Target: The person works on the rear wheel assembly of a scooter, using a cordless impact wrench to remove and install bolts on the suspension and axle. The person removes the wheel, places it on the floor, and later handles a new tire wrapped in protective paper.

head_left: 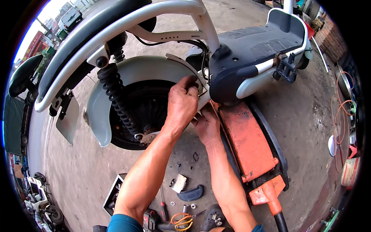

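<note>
A white and dark-grey electric scooter [243, 58] stands in front of me, its grey rear fender [154, 67] over the black rear wheel [135, 100]. At the fender's front edge, by the white frame tube, is my left hand [182, 101]. Its fingers are curled in, and what they grip is hidden. My right hand [208, 127] is just below and to the right, palm upward, fingers bent under the frame. Its fingertips are partly covered, so what they hold cannot be made out. Black cables [201, 48] run down beside the frame tube above my hands.
An orange floor jack [247, 139] lies under the scooter, right of my arms. On the ground are a screwdriver [164, 208], a curved dark cover [191, 193], a power tool [150, 220], a yellow-orange cord [181, 221] and a parts box [112, 193]. A black shock absorber [116, 96] stands beside the wheel.
</note>
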{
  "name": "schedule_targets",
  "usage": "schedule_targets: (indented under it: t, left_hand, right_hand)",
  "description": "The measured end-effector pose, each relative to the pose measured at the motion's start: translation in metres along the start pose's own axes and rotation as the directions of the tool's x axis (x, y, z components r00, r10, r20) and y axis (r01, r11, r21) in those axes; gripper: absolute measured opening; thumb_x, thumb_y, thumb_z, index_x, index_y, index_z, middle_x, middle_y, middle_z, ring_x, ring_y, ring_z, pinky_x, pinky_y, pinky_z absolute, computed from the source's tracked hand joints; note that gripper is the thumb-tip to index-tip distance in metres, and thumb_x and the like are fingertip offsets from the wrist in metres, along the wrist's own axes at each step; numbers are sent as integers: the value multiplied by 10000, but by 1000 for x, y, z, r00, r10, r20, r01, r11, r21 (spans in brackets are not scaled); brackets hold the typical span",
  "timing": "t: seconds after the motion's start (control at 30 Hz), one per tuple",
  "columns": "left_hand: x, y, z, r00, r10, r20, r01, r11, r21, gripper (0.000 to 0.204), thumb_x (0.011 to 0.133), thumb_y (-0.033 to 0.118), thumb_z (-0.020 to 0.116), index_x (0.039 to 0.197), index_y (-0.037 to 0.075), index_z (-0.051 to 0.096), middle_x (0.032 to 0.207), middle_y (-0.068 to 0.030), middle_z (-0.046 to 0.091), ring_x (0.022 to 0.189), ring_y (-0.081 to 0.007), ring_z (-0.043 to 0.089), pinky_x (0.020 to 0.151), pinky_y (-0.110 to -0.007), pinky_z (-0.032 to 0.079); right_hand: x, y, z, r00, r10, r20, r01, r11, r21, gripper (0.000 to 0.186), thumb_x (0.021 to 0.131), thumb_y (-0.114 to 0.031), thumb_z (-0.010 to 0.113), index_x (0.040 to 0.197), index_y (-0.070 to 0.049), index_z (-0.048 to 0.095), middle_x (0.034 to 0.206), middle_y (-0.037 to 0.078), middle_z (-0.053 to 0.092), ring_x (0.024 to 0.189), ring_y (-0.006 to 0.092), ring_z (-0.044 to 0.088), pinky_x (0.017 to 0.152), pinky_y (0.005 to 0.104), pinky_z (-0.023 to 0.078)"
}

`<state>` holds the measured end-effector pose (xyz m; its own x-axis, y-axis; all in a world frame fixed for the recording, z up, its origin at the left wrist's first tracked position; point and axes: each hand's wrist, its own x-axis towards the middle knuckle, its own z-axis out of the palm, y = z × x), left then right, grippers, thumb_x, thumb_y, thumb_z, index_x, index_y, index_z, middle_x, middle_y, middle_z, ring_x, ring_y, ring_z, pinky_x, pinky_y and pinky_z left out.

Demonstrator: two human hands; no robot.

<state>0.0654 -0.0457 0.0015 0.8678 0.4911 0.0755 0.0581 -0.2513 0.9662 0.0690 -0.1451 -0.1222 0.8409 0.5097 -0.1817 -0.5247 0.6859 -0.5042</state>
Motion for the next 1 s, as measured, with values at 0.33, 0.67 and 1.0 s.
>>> schedule_targets:
  t: [0.33, 0.67, 1.0]
  left_hand:
    - [-36, -28, -13, 994, -96, 60, 62, 906, 418, 271, 900, 189, 571, 1072, 2, 663, 936, -213, 691, 895, -375, 669, 797, -423, 504]
    - [-32, -25, -13, 979, -137, 150, 78, 935, 345, 345, 892, 220, 584, 1162, 9, 622, 1142, -235, 636, 1061, -425, 595, 895, -475, 468]
    - [-22, -4, 9, 997, 75, -5, -71, 961, 267, 352, 871, 122, 536, 1199, -3, 568, 1175, -246, 615, 1067, -427, 587, 895, -478, 465]
  right_hand:
    - [30, 14, -2, 981, -113, -157, 42, 916, -399, 200, 985, -222, 510, 1113, -75, 556, 881, 2, 561, 732, 83, 515, 585, 259, 401]
    - [-17, 26, -18, 909, -417, 6, 206, 436, -876, 271, 972, -142, 418, 1166, 16, 522, 720, 27, 485, 614, 136, 457, 546, 329, 389]
    - [-46, 26, -16, 920, -389, 46, 72, 52, -996, 235, 1006, -240, 404, 1130, -50, 466, 876, 300, 623, 870, 515, 576, 672, 568, 429]
